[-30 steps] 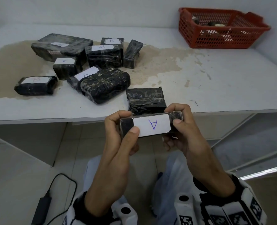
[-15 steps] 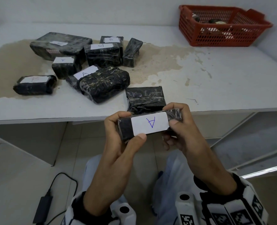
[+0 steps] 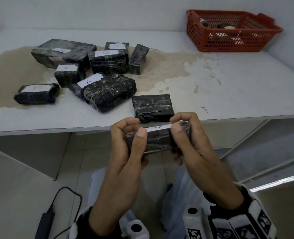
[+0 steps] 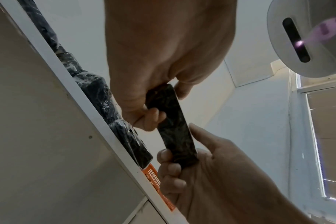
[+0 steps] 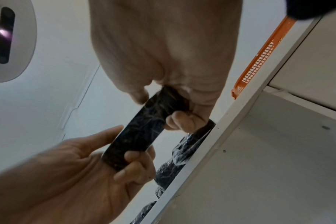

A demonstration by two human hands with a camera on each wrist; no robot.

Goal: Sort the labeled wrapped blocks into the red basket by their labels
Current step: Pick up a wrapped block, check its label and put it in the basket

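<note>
Black wrapped block is gripped at both ends, by the left hand and right hand, near the table edge. Its label is tilted away.

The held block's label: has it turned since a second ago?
Yes. The held block has rolled, its label tipping toward the table edge.
</note>
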